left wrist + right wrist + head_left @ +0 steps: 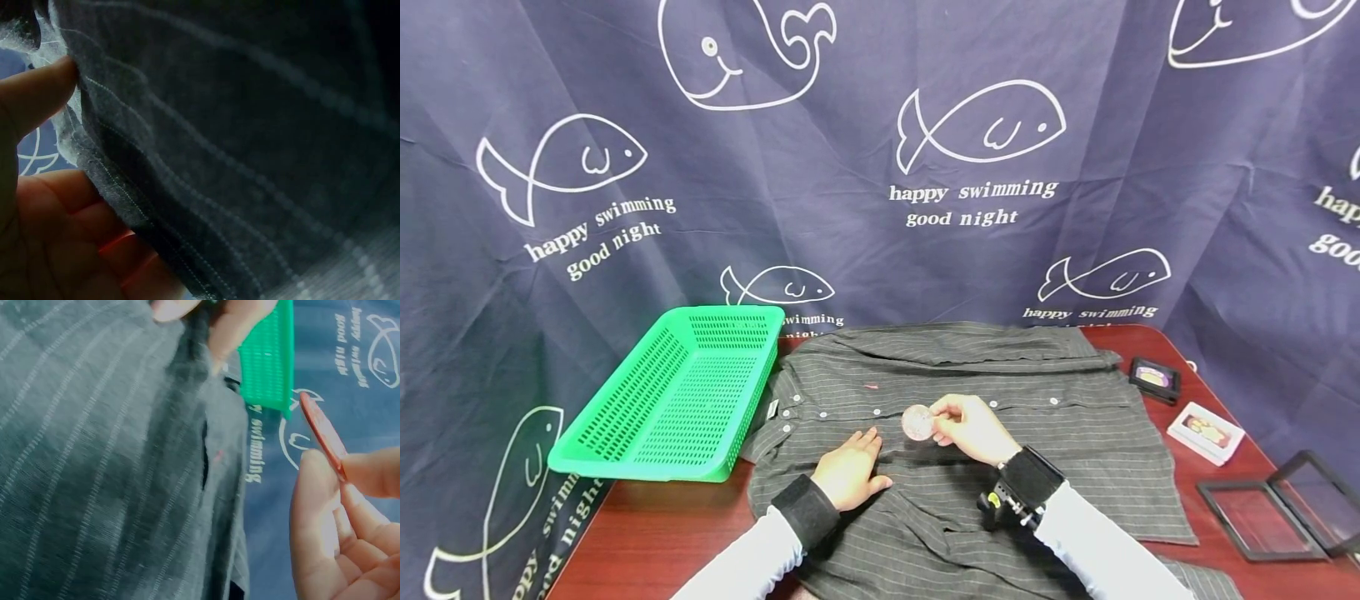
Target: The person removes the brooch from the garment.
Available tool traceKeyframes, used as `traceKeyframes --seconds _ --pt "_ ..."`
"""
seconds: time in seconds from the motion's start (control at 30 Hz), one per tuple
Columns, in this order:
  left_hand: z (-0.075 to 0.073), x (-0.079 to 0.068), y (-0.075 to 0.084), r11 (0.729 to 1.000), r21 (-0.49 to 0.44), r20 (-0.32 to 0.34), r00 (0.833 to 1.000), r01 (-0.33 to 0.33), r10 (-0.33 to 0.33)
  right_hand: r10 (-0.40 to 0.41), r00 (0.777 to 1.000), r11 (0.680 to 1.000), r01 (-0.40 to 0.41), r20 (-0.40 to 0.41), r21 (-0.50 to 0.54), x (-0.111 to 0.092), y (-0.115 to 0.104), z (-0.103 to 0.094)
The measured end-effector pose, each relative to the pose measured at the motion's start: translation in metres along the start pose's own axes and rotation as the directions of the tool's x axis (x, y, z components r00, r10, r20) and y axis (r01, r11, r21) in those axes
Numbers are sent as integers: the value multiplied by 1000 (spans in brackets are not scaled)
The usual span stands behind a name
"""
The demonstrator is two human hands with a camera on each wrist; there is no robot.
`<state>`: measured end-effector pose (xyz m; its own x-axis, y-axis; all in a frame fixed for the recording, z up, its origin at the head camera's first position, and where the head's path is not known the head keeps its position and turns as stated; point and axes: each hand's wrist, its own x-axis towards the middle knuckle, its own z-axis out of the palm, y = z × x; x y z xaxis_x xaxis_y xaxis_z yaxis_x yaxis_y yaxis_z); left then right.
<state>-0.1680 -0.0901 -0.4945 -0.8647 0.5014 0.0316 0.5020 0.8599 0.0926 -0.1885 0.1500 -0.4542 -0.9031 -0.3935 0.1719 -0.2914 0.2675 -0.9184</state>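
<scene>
A dark grey pinstriped shirt (pixel 1075 467) with white buttons lies spread over the table. My left hand (pixel 847 471) rests on it beside the button line, fingers stretched out and thumb apart. In the left wrist view, a raised fold of the shirt (pixel 206 125) hides the fingertips. My right hand (pixel 973 427) pinches a round, flat, copper-pink coin-like disc (pixel 917 422) between thumb and fingers, above the middle of the shirt. The right wrist view shows the disc (pixel 322 431) nearly edge-on, thin and reddish.
At the left stands a green plastic basket (pixel 730 467). Along the table's right side are a small black case (pixel 1155 379), a white case (pixel 1206 432) with a picture, and an opened black clear-windowed frame (pixel 1247 556). A blue fish-print curtain (pixel 850 225) hangs behind.
</scene>
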Motion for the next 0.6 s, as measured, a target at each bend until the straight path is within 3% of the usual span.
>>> traceKeyframes --seconds 0.23,0.6 --pt "0 -1 -1 1000 -9 2 1000 6 -6 -26 991 999 31 -134 35 1 -6 -5" --pt "-4 -1 2 1000 -13 10 1000 9 -9 -65 973 997 71 -222 20 2 -9 -4"
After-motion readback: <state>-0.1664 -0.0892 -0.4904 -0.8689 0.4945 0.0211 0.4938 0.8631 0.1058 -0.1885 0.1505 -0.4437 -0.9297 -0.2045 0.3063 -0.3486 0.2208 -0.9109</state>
